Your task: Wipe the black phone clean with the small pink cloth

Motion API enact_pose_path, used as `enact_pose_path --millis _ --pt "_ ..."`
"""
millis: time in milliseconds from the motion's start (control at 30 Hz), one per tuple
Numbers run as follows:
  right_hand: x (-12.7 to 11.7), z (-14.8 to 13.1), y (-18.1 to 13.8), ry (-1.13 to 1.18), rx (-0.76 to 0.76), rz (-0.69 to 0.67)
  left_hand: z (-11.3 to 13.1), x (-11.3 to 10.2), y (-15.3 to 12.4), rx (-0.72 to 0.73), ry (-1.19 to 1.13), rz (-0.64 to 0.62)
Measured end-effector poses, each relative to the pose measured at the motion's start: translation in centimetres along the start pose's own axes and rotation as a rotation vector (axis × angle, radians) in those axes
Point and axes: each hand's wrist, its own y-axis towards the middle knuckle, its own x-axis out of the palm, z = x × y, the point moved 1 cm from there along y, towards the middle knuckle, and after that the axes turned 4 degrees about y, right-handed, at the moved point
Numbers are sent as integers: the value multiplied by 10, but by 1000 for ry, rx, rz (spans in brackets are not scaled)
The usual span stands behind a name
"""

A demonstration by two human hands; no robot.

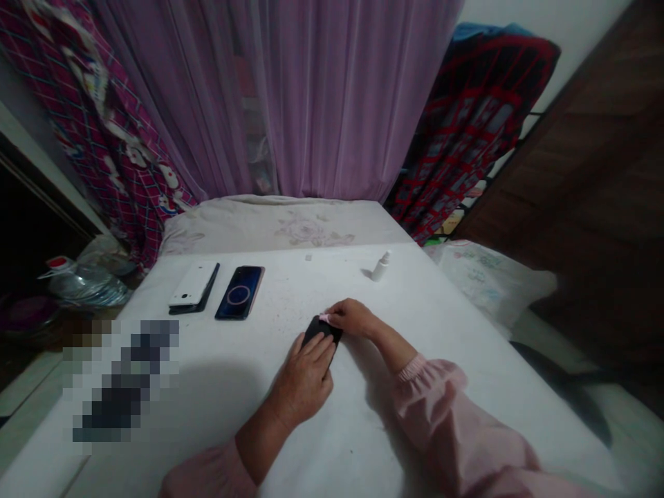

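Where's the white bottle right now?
In the head view, the white bottle stands right of centre on the white-covered table, beyond the right hand.

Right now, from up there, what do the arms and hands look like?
They are a person's: the left hand and right hand are bare, with no gloves or watch showing. The right sleeve is loose, dusty pink, with a gathered, frilled cuff. The left sleeve is pink too, partly out of view.
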Motion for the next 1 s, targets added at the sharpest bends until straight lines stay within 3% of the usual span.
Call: enact_pose_path --millis 267,333,433,533,667,833,1000 --pt "-13 52 -48 228 -7 34 -23 -20 19 339 -70 -162" --pt "-13 58 -50 307 39 111 -29 -23 20 353 -36 -185" --pt "-7 59 -46 336 53 180 -32 -21 10 251 27 -143" --pt "-1 54 -40 278 27 169 -30 -14 -5 125 64 -24" --pt "-6 39 -28 126 1 85 -30 -7 -14 96 4 67" --pt "-5 -1 -5 -185 -113 -51 -39 -3 -10 126 -43 -6" --pt "20 -37 20 -148 -150 -38 -38 -1 -8 123 -2 -49"
